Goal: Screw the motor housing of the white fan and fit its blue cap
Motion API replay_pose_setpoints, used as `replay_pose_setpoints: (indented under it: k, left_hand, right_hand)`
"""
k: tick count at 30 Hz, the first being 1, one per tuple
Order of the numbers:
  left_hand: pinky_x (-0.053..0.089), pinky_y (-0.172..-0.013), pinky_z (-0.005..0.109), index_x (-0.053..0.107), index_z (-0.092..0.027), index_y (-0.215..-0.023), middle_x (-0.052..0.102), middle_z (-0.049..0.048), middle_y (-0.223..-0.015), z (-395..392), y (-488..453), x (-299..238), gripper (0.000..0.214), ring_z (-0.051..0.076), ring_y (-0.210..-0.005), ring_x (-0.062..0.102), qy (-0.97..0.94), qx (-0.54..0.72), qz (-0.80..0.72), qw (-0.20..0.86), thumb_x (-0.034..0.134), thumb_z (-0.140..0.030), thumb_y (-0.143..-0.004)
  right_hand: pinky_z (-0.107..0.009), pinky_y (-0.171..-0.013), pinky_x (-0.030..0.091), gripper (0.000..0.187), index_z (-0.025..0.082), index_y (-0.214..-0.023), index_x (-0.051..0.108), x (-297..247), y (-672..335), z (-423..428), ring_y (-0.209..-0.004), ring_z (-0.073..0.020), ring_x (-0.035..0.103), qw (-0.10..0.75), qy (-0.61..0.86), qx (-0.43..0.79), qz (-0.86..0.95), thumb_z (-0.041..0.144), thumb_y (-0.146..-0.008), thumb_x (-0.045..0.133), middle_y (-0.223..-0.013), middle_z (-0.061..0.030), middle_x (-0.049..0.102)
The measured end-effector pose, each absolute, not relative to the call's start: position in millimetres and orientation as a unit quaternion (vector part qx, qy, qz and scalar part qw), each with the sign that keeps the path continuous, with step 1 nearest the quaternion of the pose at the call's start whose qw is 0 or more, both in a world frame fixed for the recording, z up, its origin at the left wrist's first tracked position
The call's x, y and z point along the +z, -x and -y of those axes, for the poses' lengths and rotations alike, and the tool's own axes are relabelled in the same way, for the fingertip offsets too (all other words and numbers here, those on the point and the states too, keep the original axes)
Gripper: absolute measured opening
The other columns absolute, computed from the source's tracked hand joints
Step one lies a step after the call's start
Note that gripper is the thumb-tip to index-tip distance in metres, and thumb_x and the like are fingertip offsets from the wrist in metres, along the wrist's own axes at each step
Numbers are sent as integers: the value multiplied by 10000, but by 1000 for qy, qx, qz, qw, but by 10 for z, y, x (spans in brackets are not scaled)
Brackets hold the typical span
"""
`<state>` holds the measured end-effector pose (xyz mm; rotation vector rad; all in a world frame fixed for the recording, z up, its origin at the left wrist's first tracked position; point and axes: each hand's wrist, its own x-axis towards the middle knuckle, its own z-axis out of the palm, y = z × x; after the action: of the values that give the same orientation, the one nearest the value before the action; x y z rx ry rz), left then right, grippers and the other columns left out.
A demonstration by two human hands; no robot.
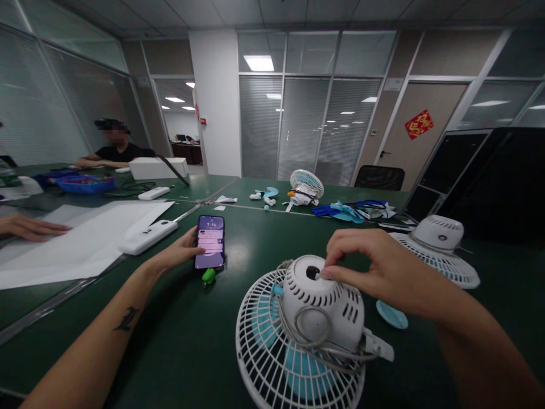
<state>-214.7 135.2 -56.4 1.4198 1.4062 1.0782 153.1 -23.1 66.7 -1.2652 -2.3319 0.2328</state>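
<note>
My left hand (185,250) grips a smartphone (210,241) by its left side, thumb over the lit lock screen. A green charm (208,276) lies below the phone's bottom edge. In front of me a small white fan (323,318) rests grille down, with light-blue blades inside and its grey cord wound around the motor housing. My right hand (361,264) pinches at the dark round hole on top of that housing; whatever is between thumb and forefinger is too small to make out. Right of the fan, a light-blue disc (392,314) lies on the table.
The green table (179,341) also carries another fan (438,236) at right, a fan (305,187) farther back, blue gloves (344,211), a white power strip (149,236) and white sheets (85,244). Someone's hand (34,226) rests on the sheets; another person (117,145) sits far left.
</note>
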Motion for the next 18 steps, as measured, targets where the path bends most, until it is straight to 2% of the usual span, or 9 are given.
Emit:
replay_pose_setpoints:
  k: [3, 5, 9, 14, 18]
  left_hand:
    - [609, -895, 435, 590, -215, -1229, 738, 101, -1157, -1381, 2105, -557, 482, 319, -1081, 712, -536, 455, -523, 481, 655, -141, -757]
    - [619, -855, 418, 607, -206, -1182, 748, 94, -1088, -1383, 2079, -538, 405, 299, -1006, 733, -518, 472, -504, 504, 608, -135, -783]
    - [623, -791, 353, 636, -191, -1119, 748, 62, -1040, -1370, 2059, -513, 480, 263, -945, 728, -500, 501, -467, 530, 621, -54, -659]
    - [611, -689, 276, 676, -203, -1045, 751, 27, -1003, -1372, 2063, -539, 610, 250, -918, 714, -489, 529, -446, 531, 624, 21, -479]
    - [626, -682, 333, 688, -181, -1039, 757, 53, -995, -1344, 2041, -535, 631, 298, -918, 720, -482, 544, -443, 525, 638, 37, -448]
  right_hand:
    - [-273, -644, 445, 117, 231, -773, 727, 676, -1500, 280, -742, -144, 636, 226, 473, 56, 850, 282, -869, 684, -851, 5, 694]
    - [-282, -652, 445, 108, 228, -783, 733, 689, -1472, 325, -750, -151, 637, 213, 484, 35, 848, 262, -869, 678, -862, 0, 695]
    - [-320, -696, 444, 145, 219, -836, 734, 721, -1390, 409, -784, -171, 640, 173, 525, 16, 833, 190, -899, 606, -907, -12, 698]
    - [-358, -683, 407, 152, 219, -849, 705, 707, -1328, 435, -765, -204, 630, 146, 535, -35, 832, 160, -906, 577, -837, -4, 699]
    - [-372, -708, 398, 146, 225, -862, 695, 683, -1342, 420, -775, -205, 631, 152, 526, -39, 836, 173, -915, 569, -850, 4, 704]
